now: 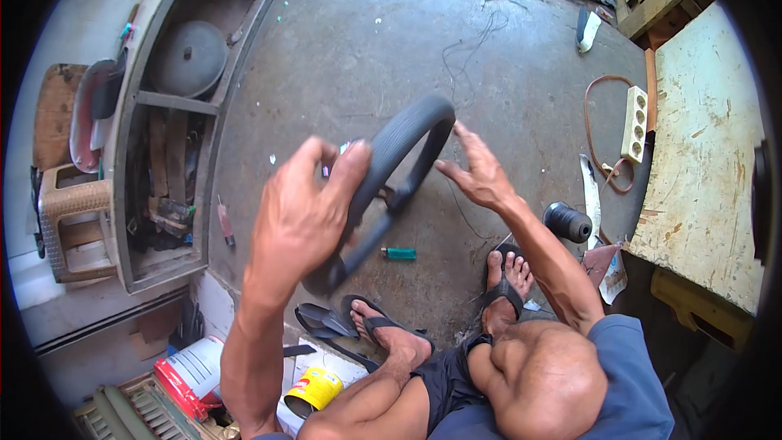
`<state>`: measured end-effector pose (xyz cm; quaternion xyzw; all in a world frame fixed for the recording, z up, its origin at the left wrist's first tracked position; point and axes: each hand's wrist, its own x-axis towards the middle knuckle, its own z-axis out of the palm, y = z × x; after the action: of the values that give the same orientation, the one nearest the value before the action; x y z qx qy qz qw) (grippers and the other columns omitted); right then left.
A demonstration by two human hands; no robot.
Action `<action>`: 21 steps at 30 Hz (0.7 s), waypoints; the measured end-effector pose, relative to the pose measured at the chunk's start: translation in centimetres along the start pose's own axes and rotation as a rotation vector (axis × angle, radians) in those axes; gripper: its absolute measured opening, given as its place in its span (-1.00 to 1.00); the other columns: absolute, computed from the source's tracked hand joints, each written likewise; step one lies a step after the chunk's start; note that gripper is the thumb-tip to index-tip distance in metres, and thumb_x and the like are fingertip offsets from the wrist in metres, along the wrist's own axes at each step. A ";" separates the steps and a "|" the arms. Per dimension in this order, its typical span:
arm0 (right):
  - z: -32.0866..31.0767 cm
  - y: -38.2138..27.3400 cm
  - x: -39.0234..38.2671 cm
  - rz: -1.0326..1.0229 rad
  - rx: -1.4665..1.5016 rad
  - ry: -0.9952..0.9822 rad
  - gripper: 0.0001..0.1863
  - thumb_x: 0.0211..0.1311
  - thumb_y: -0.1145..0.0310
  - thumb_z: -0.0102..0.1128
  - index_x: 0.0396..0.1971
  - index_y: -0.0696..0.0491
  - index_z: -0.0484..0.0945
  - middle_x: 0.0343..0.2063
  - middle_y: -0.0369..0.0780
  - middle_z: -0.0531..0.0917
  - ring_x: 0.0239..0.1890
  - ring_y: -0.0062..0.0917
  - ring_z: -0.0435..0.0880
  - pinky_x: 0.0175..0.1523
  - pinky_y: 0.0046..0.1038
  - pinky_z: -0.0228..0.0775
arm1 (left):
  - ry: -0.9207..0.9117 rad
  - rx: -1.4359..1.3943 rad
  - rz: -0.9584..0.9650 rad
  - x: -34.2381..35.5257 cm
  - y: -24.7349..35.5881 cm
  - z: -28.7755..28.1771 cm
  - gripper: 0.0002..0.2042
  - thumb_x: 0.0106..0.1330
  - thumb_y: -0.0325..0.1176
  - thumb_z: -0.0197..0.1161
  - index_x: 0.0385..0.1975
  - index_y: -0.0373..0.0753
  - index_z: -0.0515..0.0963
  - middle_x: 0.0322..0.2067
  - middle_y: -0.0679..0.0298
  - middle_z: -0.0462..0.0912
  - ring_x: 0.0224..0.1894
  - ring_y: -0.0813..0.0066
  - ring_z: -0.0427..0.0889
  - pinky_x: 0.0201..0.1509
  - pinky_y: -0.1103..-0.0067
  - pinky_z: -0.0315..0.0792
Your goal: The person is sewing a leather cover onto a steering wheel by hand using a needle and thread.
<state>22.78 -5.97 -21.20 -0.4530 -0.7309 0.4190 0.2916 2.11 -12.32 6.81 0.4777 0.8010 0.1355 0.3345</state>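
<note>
Steering wheel (397, 140) clamped in left hand (301, 205), right hand (486, 177) spread alongside; floor (342, 65) occupied by lighter (399, 253) lower centre, spool (568, 222) right.

The steering wheel (397, 137) is black, and its rim is thick and round, with fine lines along the surface of the upper part. It is held in the air, near the middle of the view. It stands strongly tilted, so the ring appears as a narrow oval, leaning with its upper end toward the right. Its lower end is somewhat blurred, and its left side is partly hidden.
</note>
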 end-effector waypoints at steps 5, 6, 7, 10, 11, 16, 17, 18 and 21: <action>3.3 -1.4 2.1 0.077 0.019 -0.274 -0.44 0.38 0.10 0.25 0.28 0.02 0.43 0.02 0.11 0.66 0.11 0.02 0.60 0.23 -0.10 0.42 | -0.132 -0.534 -0.190 -3.2 -3.1 1.0 -0.54 0.56 0.00 0.13 -0.03 -0.39 0.35 -0.52 0.12 0.68 -0.56 0.44 0.70 -0.52 0.52 0.61; 4.3 -2.1 1.7 0.061 0.050 -0.315 -0.44 0.38 0.11 0.24 0.30 0.02 0.42 0.02 0.09 0.67 0.10 0.02 0.61 0.22 -0.09 0.43 | -0.141 -0.521 -0.235 -4.3 -3.3 0.6 -0.55 0.55 -0.01 0.15 -0.04 -0.37 0.34 -0.51 0.13 0.68 -0.56 0.45 0.69 -0.53 0.53 0.60; 4.0 -1.0 0.6 0.074 0.022 -0.363 -0.44 0.39 0.13 0.23 0.31 0.02 0.42 0.03 0.07 0.68 0.09 0.02 0.62 0.22 -0.09 0.44 | -0.190 -0.560 -0.271 -4.3 -4.2 1.9 -0.57 0.55 -0.03 0.17 -0.04 -0.36 0.32 -0.49 0.13 0.68 -0.56 0.46 0.69 -0.53 0.55 0.59; 4.0 1.7 -1.6 -0.056 0.037 -0.349 -0.37 0.35 0.18 0.25 0.38 0.03 0.36 0.09 0.08 0.65 0.15 -0.05 0.61 0.25 -0.12 0.45 | -0.154 -0.627 -0.180 -5.4 -5.6 3.2 -0.60 0.55 -0.06 0.17 -0.04 -0.33 0.31 -0.47 0.13 0.68 -0.56 0.49 0.67 -0.55 0.57 0.58; 3.9 2.0 -2.6 -0.034 0.034 -0.349 -0.37 0.35 0.18 0.25 0.38 0.03 0.36 0.09 0.08 0.65 0.15 -0.05 0.61 0.25 -0.12 0.45 | -0.176 -0.628 -0.187 -5.7 -6.4 3.4 -0.60 0.55 -0.06 0.17 -0.04 -0.33 0.31 -0.47 0.13 0.68 -0.56 0.49 0.67 -0.55 0.57 0.58; 3.3 1.8 -6.3 0.145 0.073 -0.366 -0.49 0.31 0.22 0.29 0.20 0.09 0.49 -0.03 0.02 0.66 0.08 -0.04 0.64 0.18 -0.13 0.46 | -0.202 -0.911 0.001 -3.5 -11.5 4.5 -0.63 0.57 -0.06 0.13 -0.08 -0.31 0.42 -0.46 0.19 0.68 -0.58 0.57 0.64 -0.58 0.66 0.49; 3.8 1.9 -6.5 0.156 0.014 -0.338 -0.57 0.32 0.21 0.28 0.11 0.11 0.56 -0.09 0.01 0.68 0.03 -0.04 0.65 0.14 -0.13 0.48 | -0.183 -1.002 0.024 -2.5 -13.6 4.9 -0.64 0.58 -0.06 0.12 -0.10 -0.31 0.48 -0.47 0.22 0.67 -0.58 0.59 0.63 -0.58 0.68 0.47; 4.1 1.9 -6.8 0.163 0.012 -0.350 -0.57 0.32 0.21 0.28 0.11 0.11 0.56 -0.09 0.01 0.68 0.03 -0.04 0.65 0.14 -0.13 0.48 | -0.101 -1.056 -0.043 -0.9 -16.1 6.2 -0.70 0.59 -0.11 0.12 -0.10 -0.27 0.56 -0.40 0.24 0.68 -0.59 0.62 0.60 -0.57 0.70 0.44; 4.8 0.7 -6.5 0.203 -0.084 -0.313 -0.70 0.36 0.19 0.25 -0.14 0.13 0.66 -0.22 0.00 0.69 -0.09 -0.04 0.68 0.04 -0.13 0.51 | 0.003 -1.006 -0.168 3.7 -23.8 11.9 -0.76 0.53 -0.32 0.19 0.07 -0.27 0.52 -0.16 0.29 0.67 -0.30 0.67 0.63 -0.29 0.71 0.52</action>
<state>21.92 -13.37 -24.48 -0.4653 -0.7347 0.4809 0.1114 -7.18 -22.38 -16.28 0.1914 0.6726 0.4777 0.5318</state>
